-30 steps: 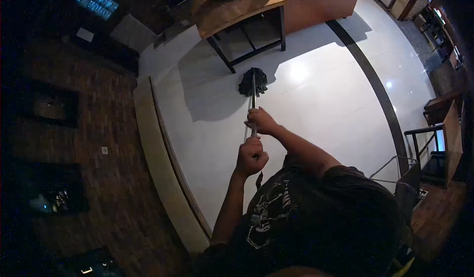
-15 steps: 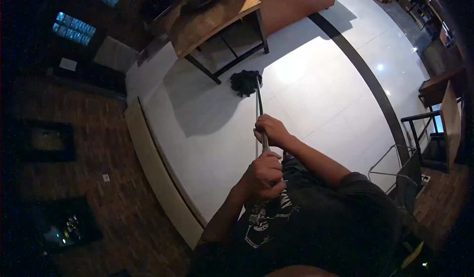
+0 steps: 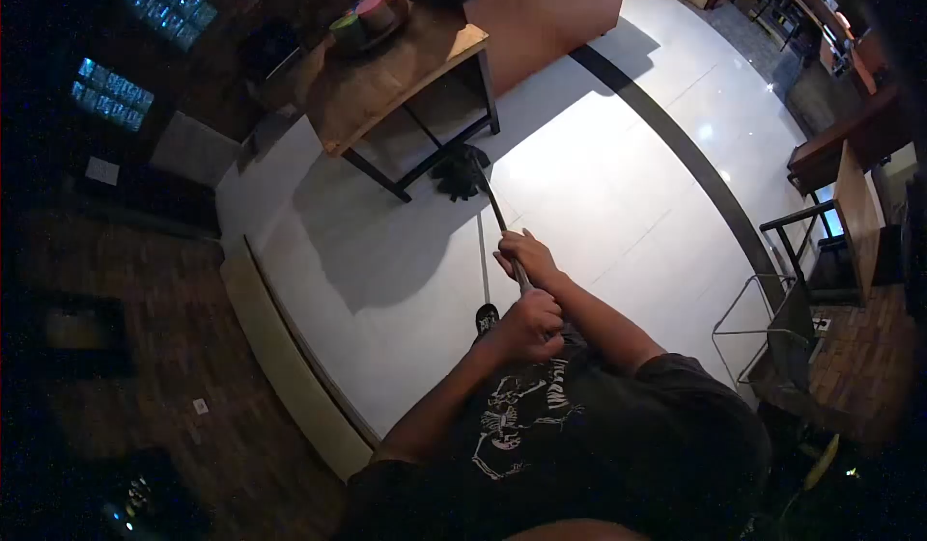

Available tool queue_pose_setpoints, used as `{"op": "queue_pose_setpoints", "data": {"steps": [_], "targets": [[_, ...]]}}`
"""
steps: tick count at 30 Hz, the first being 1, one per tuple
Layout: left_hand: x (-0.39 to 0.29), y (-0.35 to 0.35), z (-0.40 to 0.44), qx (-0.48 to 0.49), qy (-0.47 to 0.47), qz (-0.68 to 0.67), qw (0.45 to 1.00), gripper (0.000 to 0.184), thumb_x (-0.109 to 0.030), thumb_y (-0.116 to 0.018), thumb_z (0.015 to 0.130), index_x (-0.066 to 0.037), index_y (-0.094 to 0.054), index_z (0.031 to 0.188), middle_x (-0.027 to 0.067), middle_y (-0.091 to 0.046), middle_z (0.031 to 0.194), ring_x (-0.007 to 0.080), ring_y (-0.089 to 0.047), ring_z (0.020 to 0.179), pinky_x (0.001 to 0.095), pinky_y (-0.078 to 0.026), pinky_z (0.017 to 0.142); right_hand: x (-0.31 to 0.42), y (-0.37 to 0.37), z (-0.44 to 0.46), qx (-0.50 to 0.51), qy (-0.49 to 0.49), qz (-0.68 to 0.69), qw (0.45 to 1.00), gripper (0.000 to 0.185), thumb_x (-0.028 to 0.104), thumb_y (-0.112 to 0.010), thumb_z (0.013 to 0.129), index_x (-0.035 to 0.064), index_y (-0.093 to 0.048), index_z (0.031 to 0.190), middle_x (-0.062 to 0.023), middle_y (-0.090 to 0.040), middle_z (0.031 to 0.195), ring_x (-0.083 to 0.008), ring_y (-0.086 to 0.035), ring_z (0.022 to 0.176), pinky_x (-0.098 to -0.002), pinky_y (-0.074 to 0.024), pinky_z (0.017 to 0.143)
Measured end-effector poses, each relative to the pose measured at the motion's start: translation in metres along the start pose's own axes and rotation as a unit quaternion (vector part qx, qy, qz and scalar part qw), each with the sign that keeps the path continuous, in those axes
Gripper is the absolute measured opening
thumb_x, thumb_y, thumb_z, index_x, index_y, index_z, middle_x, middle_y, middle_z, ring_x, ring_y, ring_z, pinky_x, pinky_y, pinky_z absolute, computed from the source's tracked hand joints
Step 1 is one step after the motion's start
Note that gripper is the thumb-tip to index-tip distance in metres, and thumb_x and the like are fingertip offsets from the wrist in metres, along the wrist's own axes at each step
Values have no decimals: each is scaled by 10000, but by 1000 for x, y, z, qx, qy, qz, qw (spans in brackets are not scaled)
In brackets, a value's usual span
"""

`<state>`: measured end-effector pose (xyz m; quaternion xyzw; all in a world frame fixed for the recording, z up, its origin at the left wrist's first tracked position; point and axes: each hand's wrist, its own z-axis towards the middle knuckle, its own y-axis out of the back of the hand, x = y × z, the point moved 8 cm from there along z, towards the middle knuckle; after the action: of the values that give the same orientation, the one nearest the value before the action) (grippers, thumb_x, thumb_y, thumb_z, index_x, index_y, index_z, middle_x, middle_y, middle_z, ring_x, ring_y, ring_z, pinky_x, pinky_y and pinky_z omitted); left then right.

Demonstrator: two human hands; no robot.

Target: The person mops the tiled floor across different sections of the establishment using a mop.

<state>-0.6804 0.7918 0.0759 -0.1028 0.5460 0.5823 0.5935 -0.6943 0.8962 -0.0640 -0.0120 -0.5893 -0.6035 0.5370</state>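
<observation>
A mop (image 3: 494, 205) with a dark, stringy head rests on the white floor, beside the lower bar of a wooden table (image 3: 386, 87). My left hand (image 3: 534, 326) is closed round the upper end of its handle, close to my chest. Farther down the shaft, my right hand (image 3: 526, 257) wraps the handle too, with one finger sticking up a little. Part of the mop head (image 3: 458, 176) lies in the table's shade. My dark shoe (image 3: 487, 319) shows on the floor left of my hands.
Bowl-like colored items (image 3: 362, 20) sit on the table. A reddish-brown counter (image 3: 550, 34) stands behind it. To the left runs a low pale ledge (image 3: 290, 358) along a brick wall. A metal-framed chair (image 3: 787, 333) and wooden furniture (image 3: 850, 222) stand at right.
The mop head has slid away from me, in against the table's lower bar. My shoe has come into view. Both hands keep their hold on the handle as the camera view shifts.
</observation>
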Motion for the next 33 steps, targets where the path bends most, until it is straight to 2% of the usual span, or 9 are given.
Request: {"op": "queue_pose_setpoints", "data": {"steps": [6, 9, 13, 17, 18, 24, 27, 30, 33], "targets": [[-44, 27, 5, 23, -53, -96, 994, 223, -116, -724, 666, -54, -518, 609, 77, -533, 687, 285, -565, 726, 396, -442, 852, 33, 26, -5, 21, -47, 6, 999, 235, 181, -674, 867, 50, -522, 746, -139, -568, 808, -359, -611, 844, -506, -478, 943], [-20, 30, -8, 69, -36, -101, 992, 239, -128, -730, 679, -72, -502, 636, 77, -525, 717, 291, -551, 743, 450, -427, 758, 16, 2, 8, 25, -148, 113, 982, 253, 168, -656, 882, 41, -495, 735, -163, -531, 778, -390, -594, 819, -447, -519, 890], [22, 44, -33, 68, 0, -45, 997, 230, -128, -724, 652, -69, -503, 631, 79, -525, 711, 301, -529, 717, 453, -406, 702, 6, -39, 37, -33, -28, 84, 996, 239, 147, -634, 895, 35, -478, 752, -178, -497, 754, -424, -571, 790, -439, -538, 828], [78, 41, -62, 45, 5, -40, 998, 252, -109, -699, 601, -63, -452, 584, 78, -509, 676, 302, -525, 704, 430, -416, 669, -31, -93, 47, 68, -67, 34, 995, 139, 154, -640, 887, 47, -567, 838, -137, -600, 954, -379, -586, 1059, -445, -505, 965], [86, 44, -66, 37, 11, -36, 999, 267, -101, -690, 581, -61, -427, 561, 76, -500, 659, 302, -528, 702, 421, -426, 665, -44, -108, 50, 81, -71, 31, 994, 128, 154, -649, 888, 48, -589, 849, -134, -620, 958, -384, -544, 1204, -448, -509, 899], [90, 48, -74, 19, -4, -58, 998, 266, -147, -718, 710, -63, -481, 623, 91, -520, 694, 306, -552, 747, 434, -454, 704, -30, -97, 53, 5, -79, 60, 995, 131, 108, -680, 866, 36, -588, 807, -144, -634, 930, -404, -575, 1163, -442, -503, 938], [48, 65, -32, 59, -33, -137, 988, 186, -157, -727, 786, -58, -588, 711, 69, -578, 708, 299, -582, 709, 469, -493, 824, -17, -55, 45, -15, -119, 81, 990, 129, 84, -691, 868, 22, -596, 807, -166, -615, 849, -385, -602, 1133, -392, -522, 858], [13, 81, 5, 41, -91, -125, 987, 393, -247, -774, 766, -52, -633, 1076, 131, -642, 1066, 328, -599, 1053, 466, -454, 963, -10, 11, 29, -38, -160, 99, 981, 178, 55, -690, 876, -7, -552, 782, -165, -561, 733, -348, -638, 917, -361, -515, 775], [36, 72, 16, 21, -89, -174, 980, 513, -255, -769, 776, -47, -593, 1211, 166, -604, 1220, 346, -568, 1159, 447, -445, 997, -42, 66, -23, -35, -309, 196, 930, 207, 125, -634, 945, -18, -626, 1096, -104, -575, 861, -156, -582, 861, -320, -484, 762]]}}
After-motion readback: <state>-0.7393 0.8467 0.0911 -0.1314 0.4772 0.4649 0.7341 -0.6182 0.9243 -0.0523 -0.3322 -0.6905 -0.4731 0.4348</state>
